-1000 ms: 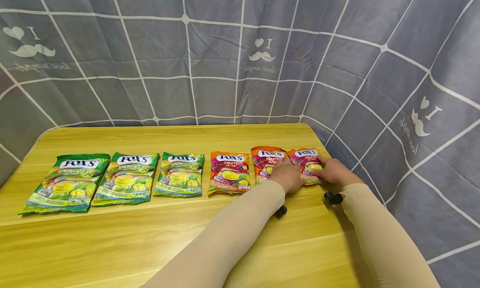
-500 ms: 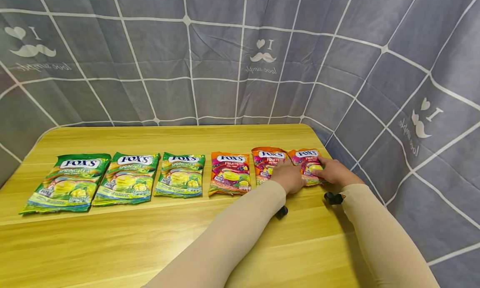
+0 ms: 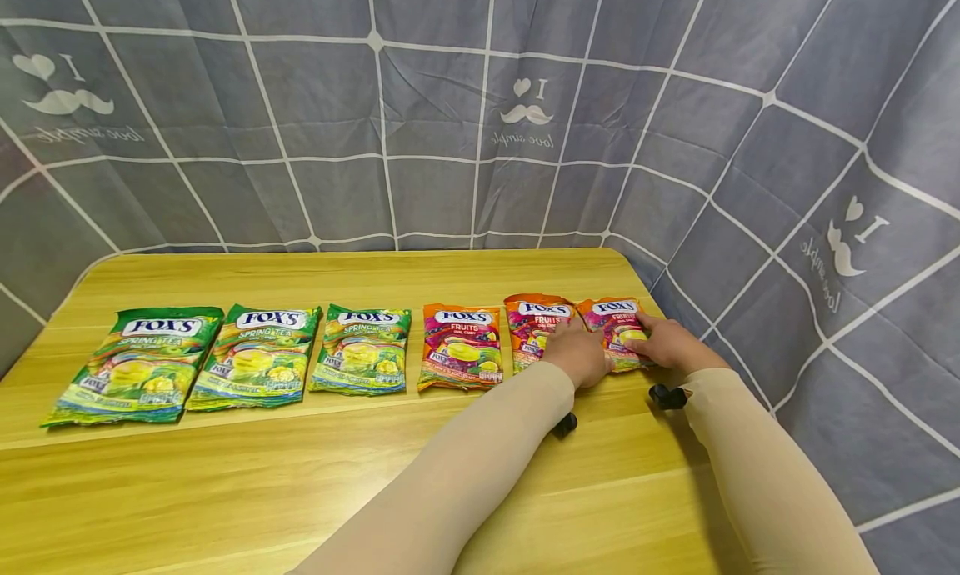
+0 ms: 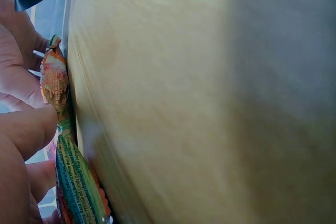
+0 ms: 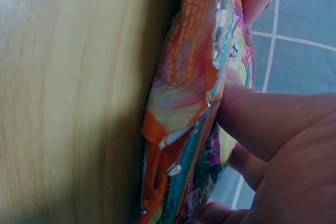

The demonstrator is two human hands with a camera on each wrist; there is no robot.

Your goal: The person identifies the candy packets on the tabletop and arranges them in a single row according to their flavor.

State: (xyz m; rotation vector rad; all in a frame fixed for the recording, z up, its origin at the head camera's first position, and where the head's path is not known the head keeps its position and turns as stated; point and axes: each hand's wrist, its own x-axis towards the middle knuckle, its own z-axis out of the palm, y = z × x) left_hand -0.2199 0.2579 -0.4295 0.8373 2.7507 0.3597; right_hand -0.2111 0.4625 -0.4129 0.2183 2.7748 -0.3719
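Note:
On the wooden table my left hand [image 3: 579,354] rests over a red-orange FOX'S Fruits candy bag [image 3: 525,325], its fingers on the bag's right part. Its thumb lies by the lower left edge of the rightmost Fruits candy bag [image 3: 617,312]. My right hand [image 3: 672,344] touches that rightmost bag from its right side, with thumb and fingers against the wrapper. In the right wrist view the thumb [image 5: 252,111] meets the bag's crimped edge. Two bags show edge-on in the left wrist view, fingers touching them. Both bags lie flat, side by side, and the hands partly cover them.
A third Fruits bag [image 3: 460,350] lies to the left. Further left lie three green Spring Tea bags, the nearest [image 3: 360,354], the middle one [image 3: 255,358] and the outermost [image 3: 135,367]. A grey gridded curtain [image 3: 427,100] borders the table [image 3: 315,492] at back and sides.
The view has shifted very slightly. Hands and bags hold practically the same places as before.

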